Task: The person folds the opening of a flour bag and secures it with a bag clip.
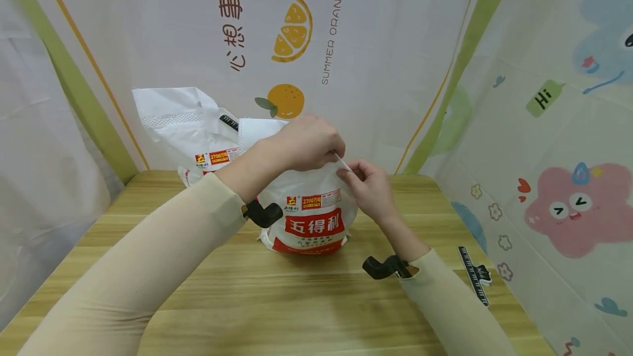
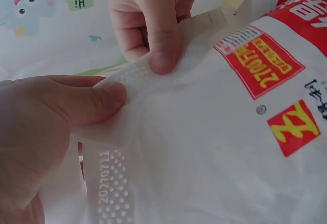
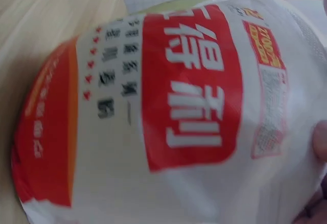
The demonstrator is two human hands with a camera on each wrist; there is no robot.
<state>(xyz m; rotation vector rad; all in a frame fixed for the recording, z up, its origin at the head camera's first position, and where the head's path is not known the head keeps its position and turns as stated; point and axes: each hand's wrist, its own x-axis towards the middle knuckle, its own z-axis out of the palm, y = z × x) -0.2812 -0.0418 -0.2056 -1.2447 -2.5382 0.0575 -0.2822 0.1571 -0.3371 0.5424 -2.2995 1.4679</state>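
A white flour bag (image 1: pixel 321 196) with red printing stands on the table, its lower part bulging. My left hand (image 1: pixel 311 142) reaches across it and pinches the top edge, thumb uppermost in the left wrist view. Close beside it, my right hand (image 1: pixel 373 188) pinches the same edge at the right corner between thumb and fingers. The edge stretches taut and slanting between both hands. An embossed dotted seal band (image 2: pixel 112 188) with a stamped number runs along the bag's top. In the right wrist view the bag's printed front (image 3: pixel 189 91) fills most of the picture.
Behind and to the left stands a second white flour bag (image 1: pixel 180 125), with a black-and-white clip (image 1: pixel 229 121) at its upper part. Another such clip (image 1: pixel 475 274) lies on the wooden table (image 1: pixel 277 312) near the right edge. Printed curtains (image 1: pixel 386 43) enclose the back and sides.
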